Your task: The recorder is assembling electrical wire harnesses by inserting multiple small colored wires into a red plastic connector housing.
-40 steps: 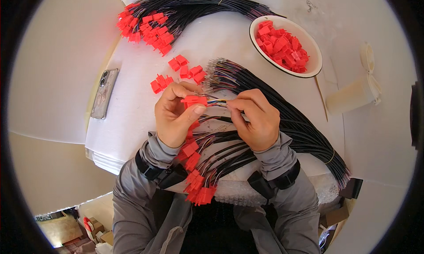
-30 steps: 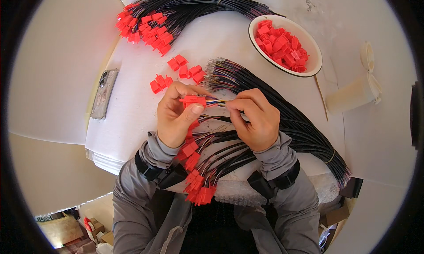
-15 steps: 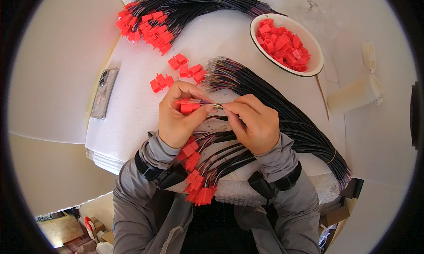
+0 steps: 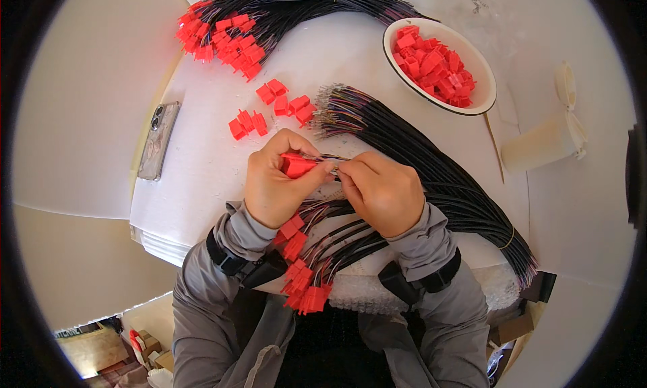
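Between the thumb and fingers of my left hand is a red plastic connector housing. My right hand pinches thin coloured wires close to the housing's right side; their tips are hidden by the fingers. Behind the hands fans out the stripped end of a bundle of black cables, which curves away to the right. Below my left hand, several cables with red connectors on their ends hang toward the table's near edge. A few loose red connectors lie just beyond my left hand.
A white dark-rimmed bowl of red connectors stands at the back right. At the far left lies a bundle of finished cables. A phone rests near the left edge, and a cream lidded container is on the right.
The red housing has turned and tilted in my left hand. My right hand has shifted slightly left, closer to it, with the wires still pinched.
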Available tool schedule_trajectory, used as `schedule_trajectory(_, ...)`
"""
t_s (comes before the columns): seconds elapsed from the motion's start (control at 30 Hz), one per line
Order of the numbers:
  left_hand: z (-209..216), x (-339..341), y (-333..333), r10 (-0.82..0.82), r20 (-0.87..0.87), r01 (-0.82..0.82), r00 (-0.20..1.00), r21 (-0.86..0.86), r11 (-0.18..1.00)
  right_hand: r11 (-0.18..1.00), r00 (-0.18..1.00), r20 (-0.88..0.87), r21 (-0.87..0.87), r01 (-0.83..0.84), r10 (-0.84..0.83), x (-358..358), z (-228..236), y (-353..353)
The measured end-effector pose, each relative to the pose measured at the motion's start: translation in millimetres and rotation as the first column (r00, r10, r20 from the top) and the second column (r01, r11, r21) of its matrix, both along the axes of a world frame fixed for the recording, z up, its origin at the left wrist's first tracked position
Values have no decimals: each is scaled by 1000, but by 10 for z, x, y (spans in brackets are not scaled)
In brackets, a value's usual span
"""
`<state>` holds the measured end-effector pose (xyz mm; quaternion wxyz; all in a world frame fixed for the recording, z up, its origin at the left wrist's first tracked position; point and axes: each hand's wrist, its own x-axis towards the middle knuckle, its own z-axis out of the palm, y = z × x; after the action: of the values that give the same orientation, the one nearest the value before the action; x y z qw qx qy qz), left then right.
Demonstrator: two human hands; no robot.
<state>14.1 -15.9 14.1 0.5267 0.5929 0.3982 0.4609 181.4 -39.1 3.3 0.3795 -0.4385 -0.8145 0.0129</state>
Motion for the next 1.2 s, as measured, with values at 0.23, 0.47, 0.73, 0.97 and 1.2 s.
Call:
schedule_trajectory(0.23,-21,-10,25,1,-104,8,995,85,996,998,999,21,-35,42,-41,-48,-21,-20)
schedule_trajectory(0.47,1,-34,21,-76,54,75,996,32,997,999,999,-25,-32,32,-33,-22,-26,-10)
schedule_trajectory(0.73,-27,-42,23,-33,-30,33,999,18,999,1000,998,-64,21,1,0,-28,-21,-9)
schedule_trajectory(0.97,-18,-12,4,-39,-4,39,999,19,999,1000,998,-69,20,-10,11,-49,-26,-8)
schedule_trajectory(1.2,-2,-14,-10,-63,-16,63,998,34,997,999,1000,0,-35,20,-20,-59,-40,-17)
